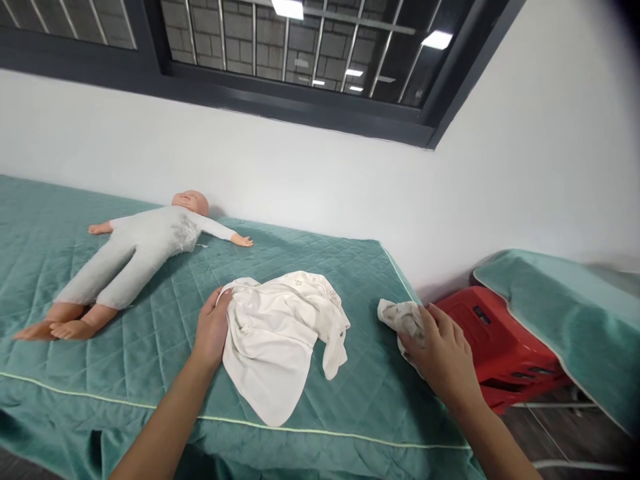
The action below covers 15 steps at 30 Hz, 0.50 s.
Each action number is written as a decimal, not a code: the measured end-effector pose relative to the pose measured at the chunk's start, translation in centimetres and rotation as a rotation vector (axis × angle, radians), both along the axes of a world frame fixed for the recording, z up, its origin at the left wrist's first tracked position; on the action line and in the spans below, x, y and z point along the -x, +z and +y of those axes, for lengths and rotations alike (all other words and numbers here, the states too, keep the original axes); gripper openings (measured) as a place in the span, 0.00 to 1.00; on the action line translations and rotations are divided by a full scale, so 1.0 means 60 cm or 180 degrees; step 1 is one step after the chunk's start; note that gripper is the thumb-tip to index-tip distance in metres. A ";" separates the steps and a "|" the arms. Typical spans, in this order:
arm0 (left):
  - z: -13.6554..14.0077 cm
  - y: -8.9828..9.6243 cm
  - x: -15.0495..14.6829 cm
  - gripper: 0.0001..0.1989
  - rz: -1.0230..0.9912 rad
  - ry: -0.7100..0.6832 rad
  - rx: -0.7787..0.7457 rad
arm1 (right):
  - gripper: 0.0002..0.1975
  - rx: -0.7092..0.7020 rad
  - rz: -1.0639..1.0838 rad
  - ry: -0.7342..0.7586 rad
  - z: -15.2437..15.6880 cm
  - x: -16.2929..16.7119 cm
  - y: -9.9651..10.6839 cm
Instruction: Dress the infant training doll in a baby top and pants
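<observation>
A: Entry one, the fingers?
B: Left hand [213, 327]: fingers closed on the edge of a white garment [273, 363], tips partly hidden. Right hand [445, 353]: thumb and fingers pinching a small crumpled cloth [407, 317], printed.
A: Location of each piece?
B: Garment: creased, loosely spread to the right of the left fingers, on a green quilted cover [360, 410]. Crumpled cloth: at the right fingers, by the cover's side edge, apart from the garment.
A: Handling notes?
B: In my judgement, a light grip on the garment's edge suits the left fingers, lest soft fabric bunch. The right fingers should hold the whole bundle; a loose corner could slip over the side.
A: Further out?
B: Doll [150, 230], face up, beyond and left of the left fingers. Red plastic item [493, 340], just beyond the right fingers.
</observation>
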<state>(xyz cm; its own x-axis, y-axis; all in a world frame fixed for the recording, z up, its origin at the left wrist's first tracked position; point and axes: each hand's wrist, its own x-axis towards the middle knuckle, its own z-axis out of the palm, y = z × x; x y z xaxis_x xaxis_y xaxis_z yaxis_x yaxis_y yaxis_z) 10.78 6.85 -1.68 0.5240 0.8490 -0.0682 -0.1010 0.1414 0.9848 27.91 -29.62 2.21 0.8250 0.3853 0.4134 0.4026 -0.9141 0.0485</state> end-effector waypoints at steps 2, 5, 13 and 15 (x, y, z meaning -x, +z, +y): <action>0.000 -0.002 0.000 0.22 -0.0006 0.0009 0.0028 | 0.28 -0.0059 -0.0088 0.0480 0.020 0.016 -0.002; -0.001 -0.001 0.000 0.23 0.0069 0.0043 -0.0008 | 0.27 -0.0013 0.0366 0.1336 0.049 0.039 -0.025; -0.003 0.005 0.002 0.25 0.0120 0.0041 -0.0101 | 0.32 0.0199 0.1054 0.1582 0.043 0.067 -0.078; -0.001 0.005 -0.001 0.24 0.0087 0.0065 -0.0055 | 0.33 0.0216 0.1125 0.1594 0.035 0.074 -0.076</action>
<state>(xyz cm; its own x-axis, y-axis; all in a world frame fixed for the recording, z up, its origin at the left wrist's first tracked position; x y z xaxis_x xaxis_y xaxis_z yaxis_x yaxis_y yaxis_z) 10.86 6.76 -1.40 0.5047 0.8607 -0.0675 -0.0767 0.1226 0.9895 23.46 -27.51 -2.35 0.6197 0.7773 0.1088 0.7845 -0.6094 -0.1148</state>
